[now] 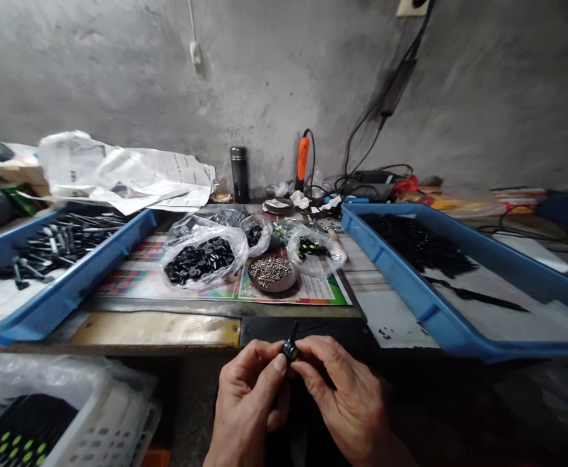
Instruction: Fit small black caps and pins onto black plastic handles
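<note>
My left hand (249, 405) and my right hand (346, 402) meet low in the middle of the view, just in front of the bench edge. Between their fingertips they both pinch a small black plastic part (291, 350) with a thin black stem pointing up. Most of the part is hidden by my fingers. Beyond the hands, a clear plastic bag of black discs (198, 259) lies on a printed paper mat (132, 272). Beside it sits a round dish of small metal screws (270, 272).
Blue trays of black parts stand left (118, 243) and right (410, 285). Further bags sit behind the dish. A white plastic crate (113, 408) lies at lower left. Crumpled newspaper (128, 172), a dark flask (239, 174), an orange-handled tool (303, 159) and cables line the grey wall.
</note>
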Tool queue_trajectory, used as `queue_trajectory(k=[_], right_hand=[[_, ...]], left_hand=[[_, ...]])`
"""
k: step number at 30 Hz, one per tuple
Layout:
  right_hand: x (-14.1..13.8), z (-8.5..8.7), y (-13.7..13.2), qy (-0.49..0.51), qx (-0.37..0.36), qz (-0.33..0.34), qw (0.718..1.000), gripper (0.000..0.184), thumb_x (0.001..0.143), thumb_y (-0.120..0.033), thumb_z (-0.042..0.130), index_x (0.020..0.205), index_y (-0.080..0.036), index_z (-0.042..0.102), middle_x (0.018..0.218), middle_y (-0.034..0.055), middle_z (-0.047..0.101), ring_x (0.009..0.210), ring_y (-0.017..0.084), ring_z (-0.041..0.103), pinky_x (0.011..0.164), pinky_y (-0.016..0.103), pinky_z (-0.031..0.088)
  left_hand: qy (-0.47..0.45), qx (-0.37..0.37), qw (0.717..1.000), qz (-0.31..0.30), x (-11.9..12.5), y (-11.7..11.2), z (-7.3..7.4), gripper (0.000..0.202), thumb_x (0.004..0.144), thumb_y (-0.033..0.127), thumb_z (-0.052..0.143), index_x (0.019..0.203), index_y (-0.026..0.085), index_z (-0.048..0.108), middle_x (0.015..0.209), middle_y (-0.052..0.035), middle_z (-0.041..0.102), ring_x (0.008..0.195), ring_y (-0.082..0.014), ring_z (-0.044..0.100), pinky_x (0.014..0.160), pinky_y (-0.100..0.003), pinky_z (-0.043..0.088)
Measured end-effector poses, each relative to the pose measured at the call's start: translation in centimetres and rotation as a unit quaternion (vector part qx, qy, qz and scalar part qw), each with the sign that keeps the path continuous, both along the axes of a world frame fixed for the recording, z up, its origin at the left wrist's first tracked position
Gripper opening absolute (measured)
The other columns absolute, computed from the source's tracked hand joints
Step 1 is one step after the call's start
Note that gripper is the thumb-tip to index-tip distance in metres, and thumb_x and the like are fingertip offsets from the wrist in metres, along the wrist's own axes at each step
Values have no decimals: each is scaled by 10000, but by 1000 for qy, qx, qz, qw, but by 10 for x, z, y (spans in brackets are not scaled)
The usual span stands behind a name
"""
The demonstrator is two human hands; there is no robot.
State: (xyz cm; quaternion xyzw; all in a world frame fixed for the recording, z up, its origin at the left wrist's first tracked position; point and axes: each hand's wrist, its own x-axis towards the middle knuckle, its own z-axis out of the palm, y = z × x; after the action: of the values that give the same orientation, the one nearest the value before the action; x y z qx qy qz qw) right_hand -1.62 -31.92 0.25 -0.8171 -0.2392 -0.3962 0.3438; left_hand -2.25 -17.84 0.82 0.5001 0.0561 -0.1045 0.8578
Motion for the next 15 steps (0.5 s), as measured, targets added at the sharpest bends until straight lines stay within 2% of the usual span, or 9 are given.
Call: queue_trajectory(k=[5,11,15], right_hand=[[0,0,0,11,-8,-5,1000,266,1102,-366,454,1008,-171,608,832,2,676,736,106,692,689,167,536],[5,-2,1,-32,-44,-34,998,302,1104,-364,443,961,-145,594,745,5,635,615,117,658,574,210,503],[4,0,3,-12,-22,-35,999,297,1100,-407,440,960,-173,558,722,-11,625,587,112,647,552,194,506]], left_hand=[[15,18,999,35,-4,-4,5,419,644,504,896,771,158,695,531,52,498,415,-34,376,380,-108,286],[1,24,999,26,-4,-4,4,438,661,523,881,785,145,698,488,70,433,405,-30,337,384,-114,250],[0,15,1000,21,-4,-3,5,421,669,504,882,786,141,705,498,65,440,398,-26,331,383,-118,245]])
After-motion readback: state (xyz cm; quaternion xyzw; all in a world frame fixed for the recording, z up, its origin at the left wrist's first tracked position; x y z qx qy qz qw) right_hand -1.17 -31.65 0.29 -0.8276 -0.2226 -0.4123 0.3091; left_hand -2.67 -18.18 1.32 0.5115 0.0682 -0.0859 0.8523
